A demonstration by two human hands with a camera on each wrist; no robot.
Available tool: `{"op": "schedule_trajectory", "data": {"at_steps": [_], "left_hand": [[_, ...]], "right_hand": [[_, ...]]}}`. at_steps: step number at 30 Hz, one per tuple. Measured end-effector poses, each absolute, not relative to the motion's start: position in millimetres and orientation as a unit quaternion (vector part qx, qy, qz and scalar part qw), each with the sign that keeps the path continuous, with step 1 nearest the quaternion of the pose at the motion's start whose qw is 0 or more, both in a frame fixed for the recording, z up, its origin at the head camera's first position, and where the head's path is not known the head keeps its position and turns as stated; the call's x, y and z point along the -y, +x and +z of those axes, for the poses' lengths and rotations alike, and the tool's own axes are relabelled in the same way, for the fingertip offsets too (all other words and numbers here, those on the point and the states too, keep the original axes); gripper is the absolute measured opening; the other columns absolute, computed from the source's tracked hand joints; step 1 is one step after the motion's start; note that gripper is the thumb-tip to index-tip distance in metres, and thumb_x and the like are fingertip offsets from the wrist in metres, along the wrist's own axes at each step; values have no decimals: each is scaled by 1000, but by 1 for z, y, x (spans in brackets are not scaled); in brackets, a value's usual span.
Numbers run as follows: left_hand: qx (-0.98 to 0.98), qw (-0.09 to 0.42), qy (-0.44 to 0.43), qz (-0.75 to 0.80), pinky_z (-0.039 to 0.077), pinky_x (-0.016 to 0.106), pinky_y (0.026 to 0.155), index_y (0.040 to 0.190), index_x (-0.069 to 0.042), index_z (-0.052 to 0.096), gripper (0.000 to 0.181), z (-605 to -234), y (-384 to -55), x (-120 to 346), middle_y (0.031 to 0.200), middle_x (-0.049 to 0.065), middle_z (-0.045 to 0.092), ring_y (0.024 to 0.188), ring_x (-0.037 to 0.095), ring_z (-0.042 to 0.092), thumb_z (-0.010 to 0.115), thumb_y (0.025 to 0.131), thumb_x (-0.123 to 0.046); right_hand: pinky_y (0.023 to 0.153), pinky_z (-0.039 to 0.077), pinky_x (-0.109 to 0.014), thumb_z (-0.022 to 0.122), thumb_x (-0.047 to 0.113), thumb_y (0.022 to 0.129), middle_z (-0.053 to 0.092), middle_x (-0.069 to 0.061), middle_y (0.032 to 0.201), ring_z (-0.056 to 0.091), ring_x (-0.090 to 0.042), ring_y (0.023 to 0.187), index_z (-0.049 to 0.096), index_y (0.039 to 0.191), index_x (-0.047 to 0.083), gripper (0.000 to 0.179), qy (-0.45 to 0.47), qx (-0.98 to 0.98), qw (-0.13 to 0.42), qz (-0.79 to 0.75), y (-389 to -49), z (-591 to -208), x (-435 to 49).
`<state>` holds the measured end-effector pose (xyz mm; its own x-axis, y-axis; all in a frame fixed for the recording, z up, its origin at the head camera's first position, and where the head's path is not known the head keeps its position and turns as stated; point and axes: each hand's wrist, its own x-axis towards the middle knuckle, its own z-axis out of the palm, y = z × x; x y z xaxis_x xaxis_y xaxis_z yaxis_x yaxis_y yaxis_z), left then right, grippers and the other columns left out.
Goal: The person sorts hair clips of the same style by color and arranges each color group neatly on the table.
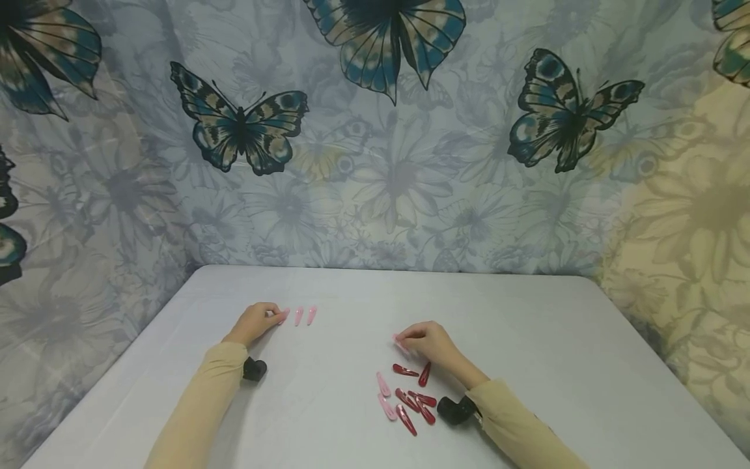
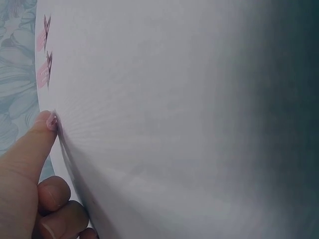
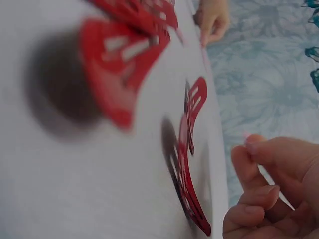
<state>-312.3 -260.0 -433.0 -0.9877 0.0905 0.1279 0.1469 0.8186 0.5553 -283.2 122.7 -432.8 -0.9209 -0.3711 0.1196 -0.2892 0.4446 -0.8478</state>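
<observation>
My left hand (image 1: 256, 322) is at the table's left side, with thumb and fingertip pinching a pink snap hair clip (image 1: 284, 317). Two more pink clips, one in the middle (image 1: 299, 316) and one at the right (image 1: 312, 316), lie beside it in a row. Toward the table's centre, my right hand (image 1: 430, 342) pinches another pink snap hair clip (image 1: 398, 339) between thumb and forefinger; in the right wrist view only a bit of pink (image 3: 247, 139) shows at the fingertips. Just below that hand lie two red clips, one sideways (image 1: 405, 370) and one upright (image 1: 424, 374).
Nearer the front is a loose cluster of several red clips (image 1: 406, 420), some overlapping. Left of them lie two pink clips, an upper (image 1: 383, 384) and a lower (image 1: 387, 408). A white table (image 1: 527, 339) carries everything, with a butterfly-patterned cloth (image 1: 398, 195) hanging behind.
</observation>
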Motion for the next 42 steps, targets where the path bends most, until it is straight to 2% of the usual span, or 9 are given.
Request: {"op": "schedule_trajectory", "data": {"at_steps": [4,7,18,22,26,29,32,36,42], "left_hand": [[956,45,-54,-286,30,31,57,71,-9,61,21,-430,-310,260,59,-1,40,57,16,34,61,86,-24],[956,41,-58,-285,30,31,56,72,-9,61,22,-427,-309,260,59,-1,39,57,16,34,60,86,-25],[956,43,-66,-283,31,32,58,69,-8,57,24,-420,-307,257,58,-1,38,58,17,35,60,87,-23],[956,43,-65,-282,32,33,59,69,-8,58,24,-421,-308,258,59,-1,39,58,17,35,60,87,-24],[957,43,-65,-279,32,34,60,69,-9,58,24,-422,-308,260,60,0,40,59,17,36,60,87,-24],[957,44,-67,-277,32,33,57,70,-9,58,22,-424,-309,261,57,-1,37,57,16,34,60,87,-24],[958,42,-67,-274,31,32,56,72,-9,60,19,-427,-310,261,55,-2,35,55,16,33,61,86,-23],[959,42,-62,-272,33,32,58,73,-10,61,18,-429,-311,261,58,-1,40,57,16,35,62,85,-23],[958,45,-65,-276,33,32,57,73,-9,61,17,-429,-310,258,59,-1,41,57,16,35,62,85,-22]], "right_hand": [[54,41,-26,64,8,81,65,1,78,50,-12,61,71,81,7,7,-187,-854,46,-483,-288,-425,-117],[59,44,-28,62,5,81,65,-2,78,56,-15,65,70,80,3,8,-188,-850,44,-490,-291,-416,-112],[72,46,-33,54,3,86,65,-11,91,59,-22,82,66,87,-4,14,-183,-823,71,-532,-308,-402,-86],[73,44,-34,56,3,85,65,-9,93,59,-18,82,68,88,-2,14,-158,-825,75,-538,-312,-399,-71],[63,40,-29,60,12,85,66,-3,91,55,-16,81,69,92,3,15,-126,-830,96,-534,-317,-397,-55],[62,38,-28,63,15,84,65,-2,95,55,-16,85,70,95,6,16,-113,-830,111,-535,-322,-398,-45],[71,42,-31,65,12,82,64,-5,100,58,-17,91,70,94,4,15,-116,-823,107,-546,-325,-400,-36],[80,42,-32,68,6,79,65,-8,96,60,-19,91,69,92,-1,15,-126,-811,91,-564,-327,-403,-25],[77,44,-28,69,3,76,66,-8,90,61,-18,85,69,89,-2,14,-133,-814,67,-561,-331,-410,-11]]}}
